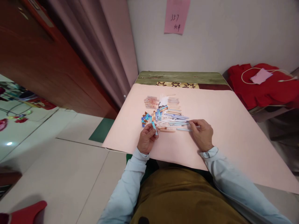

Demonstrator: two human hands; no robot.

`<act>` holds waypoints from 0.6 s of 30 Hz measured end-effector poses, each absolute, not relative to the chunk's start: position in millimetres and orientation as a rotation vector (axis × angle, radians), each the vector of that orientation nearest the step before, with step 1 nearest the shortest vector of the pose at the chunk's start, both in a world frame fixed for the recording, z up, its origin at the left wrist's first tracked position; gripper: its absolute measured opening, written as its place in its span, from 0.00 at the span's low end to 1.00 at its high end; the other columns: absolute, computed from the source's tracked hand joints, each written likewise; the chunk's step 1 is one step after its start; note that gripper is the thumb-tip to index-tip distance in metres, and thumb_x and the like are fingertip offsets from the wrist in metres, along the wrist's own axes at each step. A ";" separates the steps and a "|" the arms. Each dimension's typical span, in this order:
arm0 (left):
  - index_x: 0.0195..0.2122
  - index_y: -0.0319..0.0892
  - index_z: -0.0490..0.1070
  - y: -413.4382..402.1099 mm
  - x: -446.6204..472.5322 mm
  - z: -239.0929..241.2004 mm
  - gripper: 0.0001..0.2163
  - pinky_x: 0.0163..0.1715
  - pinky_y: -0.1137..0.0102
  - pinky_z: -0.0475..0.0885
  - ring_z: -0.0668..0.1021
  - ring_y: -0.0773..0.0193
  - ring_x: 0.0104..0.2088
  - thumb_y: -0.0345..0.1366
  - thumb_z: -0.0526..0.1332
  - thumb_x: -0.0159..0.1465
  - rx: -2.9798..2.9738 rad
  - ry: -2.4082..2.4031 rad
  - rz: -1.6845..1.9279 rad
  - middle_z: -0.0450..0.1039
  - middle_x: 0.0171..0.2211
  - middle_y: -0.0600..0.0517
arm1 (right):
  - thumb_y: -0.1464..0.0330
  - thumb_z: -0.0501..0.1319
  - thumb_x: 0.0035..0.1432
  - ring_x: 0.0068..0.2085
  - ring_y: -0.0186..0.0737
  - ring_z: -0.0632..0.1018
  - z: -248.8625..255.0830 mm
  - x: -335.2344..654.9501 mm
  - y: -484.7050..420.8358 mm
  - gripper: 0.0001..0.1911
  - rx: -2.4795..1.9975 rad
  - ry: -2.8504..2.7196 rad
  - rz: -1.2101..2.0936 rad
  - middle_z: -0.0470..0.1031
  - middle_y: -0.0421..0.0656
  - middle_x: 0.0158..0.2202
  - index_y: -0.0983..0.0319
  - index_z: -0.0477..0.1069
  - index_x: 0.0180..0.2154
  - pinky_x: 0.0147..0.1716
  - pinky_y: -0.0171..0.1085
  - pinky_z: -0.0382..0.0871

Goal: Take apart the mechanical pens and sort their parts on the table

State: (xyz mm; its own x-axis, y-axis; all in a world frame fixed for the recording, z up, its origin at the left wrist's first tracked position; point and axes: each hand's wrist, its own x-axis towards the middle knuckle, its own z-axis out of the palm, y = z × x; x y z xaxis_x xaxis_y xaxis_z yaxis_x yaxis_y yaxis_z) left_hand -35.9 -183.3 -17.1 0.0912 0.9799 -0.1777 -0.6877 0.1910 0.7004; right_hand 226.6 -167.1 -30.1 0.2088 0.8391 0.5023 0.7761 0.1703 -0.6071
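My left hand [147, 138] is closed around a light blue pen barrel [154, 127], held tilted over the near edge of the pile. To its right, my right hand [202, 133] pinches the end of what looks like a thin pen refill [181, 120] at the pile's right side. Between the hands lie several blue, lilac and white pen pieces [176, 116]. Small blue and brown caps [145, 118] are heaped just beyond my left hand. Short blue and orange barrels [161, 112] lie beside them. White refills with black tips [163, 101] sit farther back.
Clear pinkish plastic pieces [151, 102] lie at the back left of the pile. A pale pink sheet [224, 124] covers the table [198, 76]. Red cloth [245, 90] with a white cable is at the right. A curtain [114, 46] hangs at the left.
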 end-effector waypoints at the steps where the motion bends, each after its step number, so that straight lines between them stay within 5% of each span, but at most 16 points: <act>1: 0.39 0.39 0.76 -183.7 -35.8 -16.6 0.17 0.24 0.78 0.65 0.72 0.74 0.26 0.33 0.75 0.49 0.520 0.709 1.321 0.74 0.29 0.54 | 0.59 0.59 0.63 0.38 0.43 0.77 -30.0 226.6 -167.2 0.13 -1.603 -1.563 0.086 0.79 0.43 0.35 0.59 0.79 0.35 0.43 0.42 0.63; 6: 0.38 0.37 0.76 -185.9 -34.2 -16.9 0.15 0.29 0.74 0.70 0.76 0.69 0.30 0.30 0.74 0.50 0.608 0.728 1.328 0.77 0.34 0.50 | 0.59 0.59 0.63 0.38 0.43 0.77 -29.6 226.4 -167.4 0.13 -1.604 -1.565 0.098 0.79 0.42 0.35 0.58 0.79 0.35 0.42 0.42 0.64; 12: 0.48 0.39 0.75 -184.6 -34.8 -19.2 0.20 0.26 0.75 0.68 0.74 0.71 0.28 0.32 0.73 0.53 0.588 0.726 1.312 0.77 0.33 0.50 | 0.59 0.59 0.63 0.38 0.43 0.77 -30.0 226.6 -167.4 0.13 -1.599 -1.559 0.105 0.79 0.43 0.35 0.59 0.79 0.35 0.42 0.41 0.64; 18: 0.38 0.37 0.77 -185.2 -34.8 -18.4 0.14 0.23 0.76 0.66 0.72 0.73 0.23 0.35 0.75 0.51 0.624 0.739 1.289 0.73 0.27 0.54 | 0.59 0.59 0.63 0.38 0.43 0.77 -28.4 225.6 -167.6 0.13 -1.603 -1.562 0.101 0.79 0.42 0.35 0.58 0.79 0.36 0.42 0.41 0.64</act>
